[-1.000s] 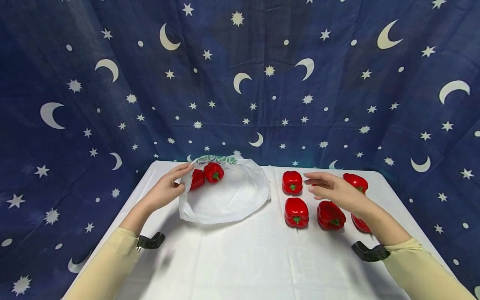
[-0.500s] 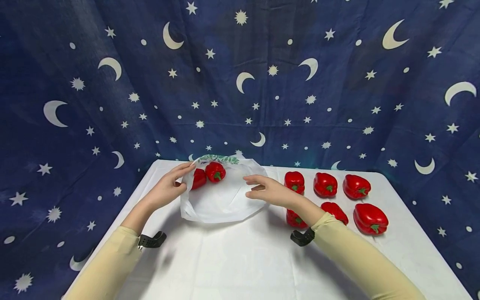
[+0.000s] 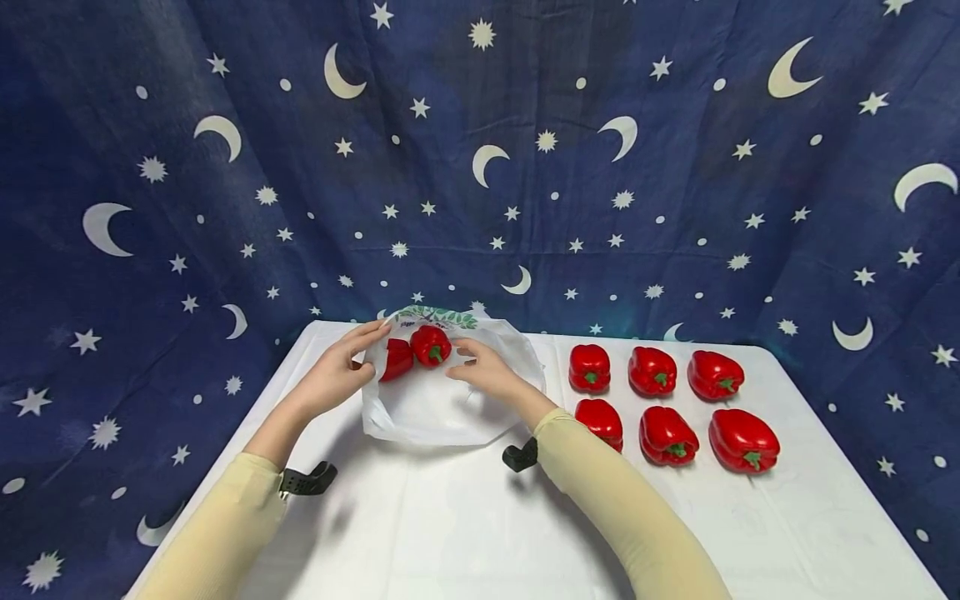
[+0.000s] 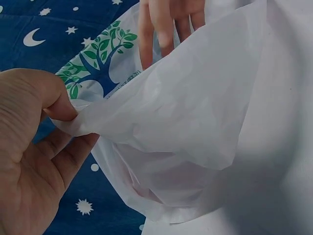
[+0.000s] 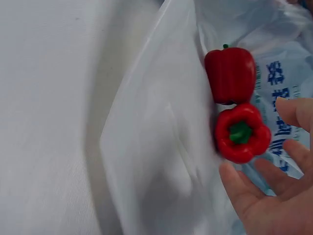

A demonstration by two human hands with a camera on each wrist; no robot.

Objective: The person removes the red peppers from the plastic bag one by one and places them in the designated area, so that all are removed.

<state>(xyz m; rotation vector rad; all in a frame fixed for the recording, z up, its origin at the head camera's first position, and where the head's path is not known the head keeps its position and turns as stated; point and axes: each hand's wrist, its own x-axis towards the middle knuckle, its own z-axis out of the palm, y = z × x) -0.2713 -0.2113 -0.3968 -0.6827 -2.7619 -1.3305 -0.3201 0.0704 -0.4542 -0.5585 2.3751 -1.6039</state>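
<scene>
A white plastic bag [image 3: 442,417] with a printed green tree lies with its mouth spread at the back left of the table. My left hand [image 3: 337,379] pinches the bag's left edge between thumb and fingers, as the left wrist view shows with the bag film [image 4: 171,98] pulled taut. Two red bell peppers are inside, one [image 3: 431,346] stem forward, the other [image 3: 395,360] left of it. My right hand [image 3: 487,371] reaches into the bag just right of the nearer pepper [image 5: 242,133], fingers spread and holding nothing. Whether its fingertips touch that pepper I cannot tell.
Several more red bell peppers [image 3: 669,437] sit in two rows on the right of the white-covered table [image 3: 465,525]. My right sleeve partly covers the front-left pepper [image 3: 600,421]. A dark blue curtain [image 3: 420,167] with moons and stars hangs behind.
My right hand has moved left from above the rows of peppers, across the table and into the bag beside the peppers there. The left hand has kept its pinch on the bag edge.
</scene>
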